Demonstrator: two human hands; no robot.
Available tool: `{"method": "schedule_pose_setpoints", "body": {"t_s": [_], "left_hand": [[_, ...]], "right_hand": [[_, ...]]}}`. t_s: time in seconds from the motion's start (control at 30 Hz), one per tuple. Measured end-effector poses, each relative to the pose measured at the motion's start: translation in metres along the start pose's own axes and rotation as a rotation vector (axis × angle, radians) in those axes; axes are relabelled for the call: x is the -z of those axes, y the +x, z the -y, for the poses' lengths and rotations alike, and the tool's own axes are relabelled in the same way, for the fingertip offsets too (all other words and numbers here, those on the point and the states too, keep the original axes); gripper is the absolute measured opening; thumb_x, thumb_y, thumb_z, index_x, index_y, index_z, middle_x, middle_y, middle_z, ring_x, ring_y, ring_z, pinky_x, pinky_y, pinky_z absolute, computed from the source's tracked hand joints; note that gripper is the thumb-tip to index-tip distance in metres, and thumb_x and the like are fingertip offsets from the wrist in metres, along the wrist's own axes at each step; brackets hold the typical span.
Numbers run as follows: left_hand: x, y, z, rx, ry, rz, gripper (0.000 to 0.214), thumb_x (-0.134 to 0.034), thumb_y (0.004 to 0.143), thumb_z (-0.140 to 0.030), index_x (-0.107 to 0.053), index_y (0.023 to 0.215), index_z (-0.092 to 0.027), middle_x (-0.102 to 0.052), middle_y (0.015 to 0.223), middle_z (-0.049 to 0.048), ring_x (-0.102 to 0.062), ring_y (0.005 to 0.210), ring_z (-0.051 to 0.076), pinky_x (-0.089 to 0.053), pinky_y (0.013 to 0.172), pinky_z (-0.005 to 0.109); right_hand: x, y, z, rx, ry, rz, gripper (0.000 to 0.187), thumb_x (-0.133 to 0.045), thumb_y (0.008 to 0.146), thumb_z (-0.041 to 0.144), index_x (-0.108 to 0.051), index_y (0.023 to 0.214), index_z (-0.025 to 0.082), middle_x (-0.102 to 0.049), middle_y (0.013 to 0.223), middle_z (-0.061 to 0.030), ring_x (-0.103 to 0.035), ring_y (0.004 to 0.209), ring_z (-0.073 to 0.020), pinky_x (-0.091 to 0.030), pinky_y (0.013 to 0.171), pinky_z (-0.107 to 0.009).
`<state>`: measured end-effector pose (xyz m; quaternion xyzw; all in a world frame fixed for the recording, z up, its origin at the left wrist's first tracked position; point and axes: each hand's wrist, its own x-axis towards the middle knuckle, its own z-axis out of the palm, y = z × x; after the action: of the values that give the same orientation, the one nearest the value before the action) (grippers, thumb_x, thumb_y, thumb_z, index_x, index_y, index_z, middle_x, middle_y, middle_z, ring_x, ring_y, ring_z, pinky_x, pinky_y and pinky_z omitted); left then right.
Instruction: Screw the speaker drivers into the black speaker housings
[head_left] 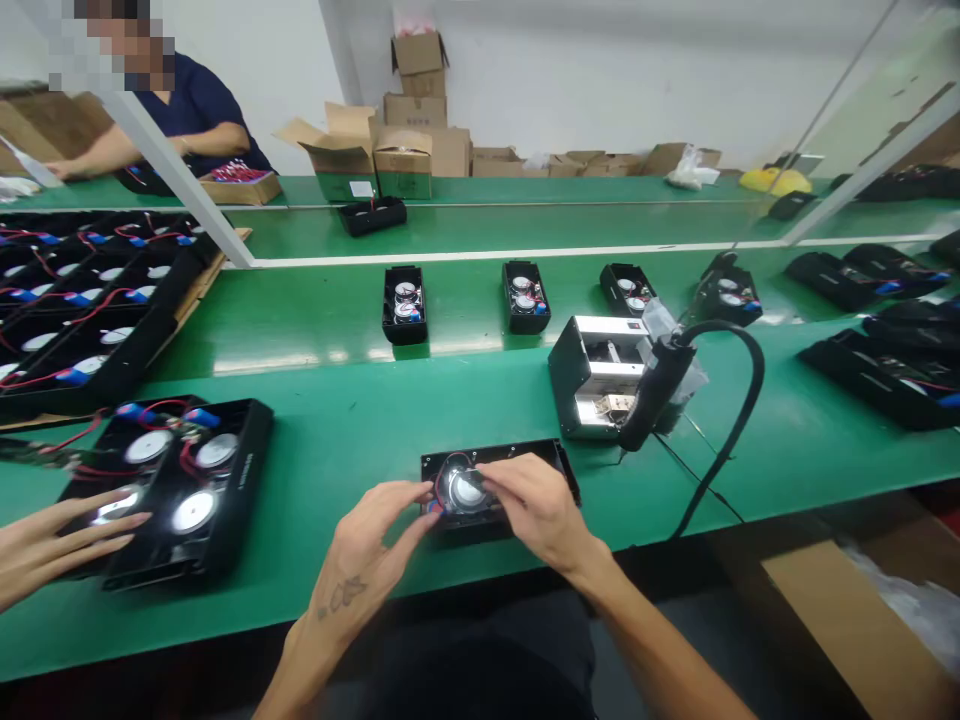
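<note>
A long black speaker housing [525,452] lies on the green bench in front of me, with a round silver speaker [466,490] and a thin red wire inside. My left hand [379,545] is at its left end, thumb and forefinger closing around a small blue cylinder [435,508]. Over the speaker, my right hand [529,500] pinches a small dark piece [477,476], probably a circuit board; the fingers partly cover it. The right part of the housing is partly hidden by this hand.
At left, another person's hand [71,545] touches paired black housings [244,470]. A metal-and-black device [592,390] and a black tool with a curved cable [660,390] stand to the right. Several housings [405,305] line the belt behind. A co-worker [202,110] sits at far left.
</note>
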<state>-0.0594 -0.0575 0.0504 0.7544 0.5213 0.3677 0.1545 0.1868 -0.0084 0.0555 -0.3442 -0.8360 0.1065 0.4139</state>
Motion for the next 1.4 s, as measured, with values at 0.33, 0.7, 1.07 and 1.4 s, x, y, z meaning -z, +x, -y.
{"method": "schedule_pose_setpoints", "body": {"t_s": [0.33, 0.7, 1.07, 1.4], "left_hand": [[-0.042, 0.010, 0.000, -0.148, 0.233, 0.272, 0.041, -0.087, 0.073, -0.013, -0.067, 0.108, -0.022, -0.040, 0.166, 0.0151, -0.028, 0.157, 0.046, -0.037, 0.122, 0.071], [-0.050, 0.004, -0.006, -0.168, 0.231, 0.139, 0.025, -0.068, 0.079, -0.004, -0.072, 0.097, -0.021, -0.056, 0.154, 0.0145, -0.042, 0.148, 0.041, -0.041, 0.118, 0.069], [-0.052, 0.002, -0.005, -0.179, 0.204, 0.163, 0.023, -0.067, 0.082, -0.008, -0.076, 0.096, -0.024, -0.059, 0.153, 0.0082, -0.033, 0.155, 0.043, -0.035, 0.122, 0.074], [-0.040, 0.062, 0.019, -0.049, -0.027, 0.378, 0.015, -0.088, 0.073, -0.034, -0.081, 0.085, -0.027, -0.065, 0.143, 0.0037, -0.051, 0.138, 0.036, -0.043, 0.117, 0.061]], "right_hand": [[0.025, 0.003, 0.014, 0.011, -0.351, 0.730, 0.023, -0.052, 0.094, 0.003, -0.070, 0.095, 0.019, -0.072, 0.088, -0.0029, -0.062, 0.079, -0.0191, -0.040, 0.072, -0.037], [0.026, 0.008, 0.012, -0.005, -0.317, 0.926, 0.026, -0.051, 0.090, 0.001, -0.066, 0.101, 0.019, -0.070, 0.094, -0.0044, -0.061, 0.074, -0.0200, -0.029, 0.057, -0.038], [0.024, 0.007, 0.006, -0.023, -0.220, 0.977, 0.020, -0.052, 0.091, 0.008, -0.067, 0.100, 0.017, -0.069, 0.096, -0.0072, -0.062, 0.081, -0.0213, -0.045, 0.072, -0.036], [0.005, 0.023, 0.002, -0.228, -0.247, 0.768, 0.019, -0.066, 0.091, 0.015, -0.070, 0.109, 0.016, -0.072, 0.099, -0.0102, -0.064, 0.094, -0.0243, -0.047, 0.082, -0.036]]}}
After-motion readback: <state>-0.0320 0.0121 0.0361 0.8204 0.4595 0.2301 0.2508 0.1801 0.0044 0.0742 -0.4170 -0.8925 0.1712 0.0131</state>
